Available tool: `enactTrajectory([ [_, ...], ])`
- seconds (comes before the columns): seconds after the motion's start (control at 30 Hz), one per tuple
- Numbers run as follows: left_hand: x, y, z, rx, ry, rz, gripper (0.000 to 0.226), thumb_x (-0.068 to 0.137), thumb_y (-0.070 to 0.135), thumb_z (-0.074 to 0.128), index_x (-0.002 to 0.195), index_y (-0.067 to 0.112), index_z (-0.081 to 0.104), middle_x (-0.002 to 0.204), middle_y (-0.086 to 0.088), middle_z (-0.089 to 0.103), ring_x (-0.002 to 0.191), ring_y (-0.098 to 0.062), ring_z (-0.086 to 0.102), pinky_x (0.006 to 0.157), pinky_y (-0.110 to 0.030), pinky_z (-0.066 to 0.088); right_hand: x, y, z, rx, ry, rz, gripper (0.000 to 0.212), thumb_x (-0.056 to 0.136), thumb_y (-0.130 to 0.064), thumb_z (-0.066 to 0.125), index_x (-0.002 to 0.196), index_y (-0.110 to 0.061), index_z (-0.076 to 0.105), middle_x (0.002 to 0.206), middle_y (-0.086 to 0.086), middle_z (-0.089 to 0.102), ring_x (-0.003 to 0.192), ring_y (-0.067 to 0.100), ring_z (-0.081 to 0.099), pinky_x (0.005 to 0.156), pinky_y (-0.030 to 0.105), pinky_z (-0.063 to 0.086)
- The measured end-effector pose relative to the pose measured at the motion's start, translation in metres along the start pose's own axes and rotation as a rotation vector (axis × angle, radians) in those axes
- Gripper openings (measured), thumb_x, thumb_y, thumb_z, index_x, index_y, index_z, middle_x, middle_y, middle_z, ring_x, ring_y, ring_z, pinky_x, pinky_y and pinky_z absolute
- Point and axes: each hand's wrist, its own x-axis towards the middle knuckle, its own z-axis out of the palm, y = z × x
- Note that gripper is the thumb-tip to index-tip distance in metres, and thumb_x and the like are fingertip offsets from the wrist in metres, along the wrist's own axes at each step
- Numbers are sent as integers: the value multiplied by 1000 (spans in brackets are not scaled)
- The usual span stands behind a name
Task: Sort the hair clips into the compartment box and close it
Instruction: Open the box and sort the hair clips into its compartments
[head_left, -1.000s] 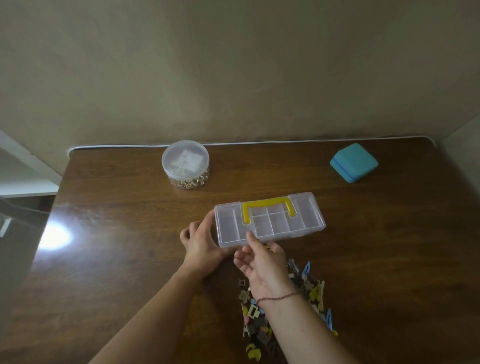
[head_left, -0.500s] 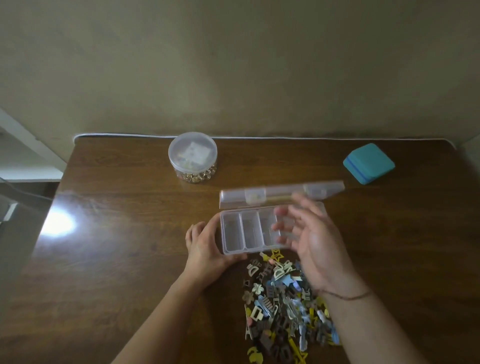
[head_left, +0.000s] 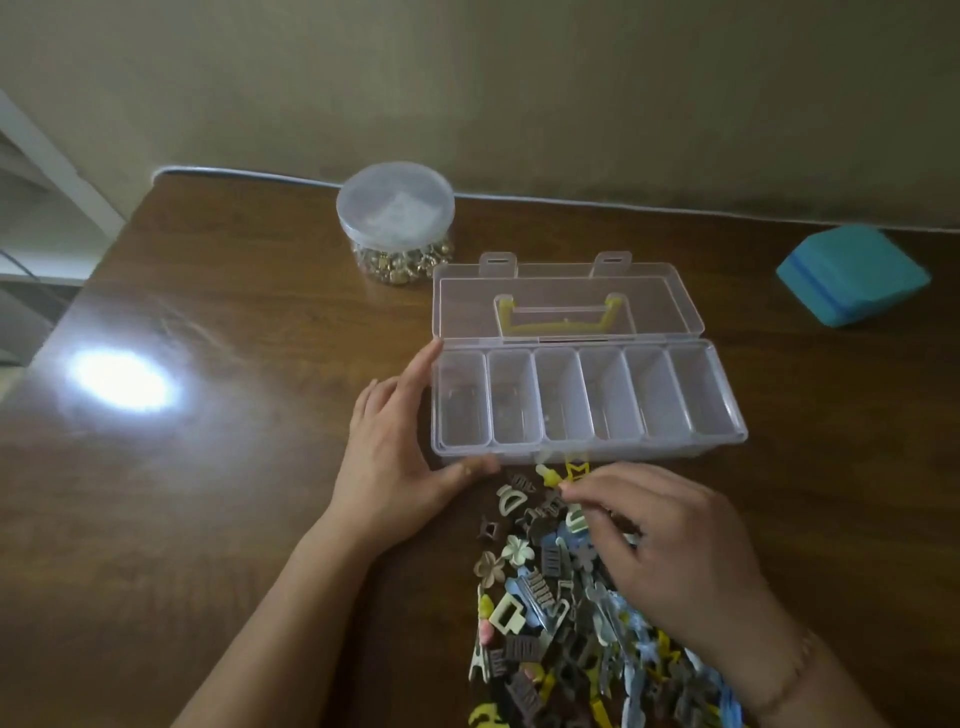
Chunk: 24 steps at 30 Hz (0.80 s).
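Observation:
The clear compartment box lies open in the middle of the wooden table. Its lid, with a yellow handle, is folded flat behind it. All of its several compartments look empty. My left hand rests against the box's left front corner, with the forefinger along the side wall and the thumb along the front. A pile of mixed hair clips in brown, cream, yellow and blue lies just in front of the box. My right hand hovers over the top of the pile, fingers curled down among the clips. Blur hides whether it holds one.
A round clear jar of small gold pieces stands behind the box at the left. A teal square case sits at the back right. A white cable runs along the table's far edge by the wall.
The lid has swung from shut to fully open and flat behind the box. My right hand left the lid and came down onto the clip pile. My left hand stayed at the box's corner.

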Motion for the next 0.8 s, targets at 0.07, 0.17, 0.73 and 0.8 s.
enactTrajectory([
  [0.07, -3, -1, 2, -6, 11, -8, 110, 59, 77, 68, 149, 53, 10, 136, 27, 33, 128, 4, 26, 114, -45, 30, -5, 9, -1, -78, -60, 52, 24, 79, -23, 69, 99, -37, 70, 94, -27, 65, 84, -7, 57, 63, 18, 53],
  [0.17, -7, -5, 5, -45, 8, -2, 112, 54, 76, 74, 147, 54, 16, 144, 23, 39, 137, -9, 38, 111, -51, 39, -10, 19, 1, -185, -76, 49, 21, 74, -39, 64, 94, -40, 65, 88, -29, 62, 80, -2, 54, 54, 15, 44],
  [0.73, -30, -1, 20, -76, 77, 122, 114, 47, 69, 79, 138, 55, 13, 114, 42, 47, 110, 11, 55, 82, -4, 41, -36, 33, -1, -40, 144, 10, 32, 77, -22, 78, 98, -42, 65, 86, -27, 62, 90, -6, 55, 77, 7, 40],
  [0.8, -29, -2, 18, -101, 66, 126, 114, 48, 63, 82, 140, 54, 15, 112, 39, 48, 107, 14, 53, 74, 2, 40, -39, 29, -4, -57, 155, 18, 39, 72, -15, 82, 96, -42, 69, 82, -23, 64, 87, -8, 57, 74, 1, 39],
])
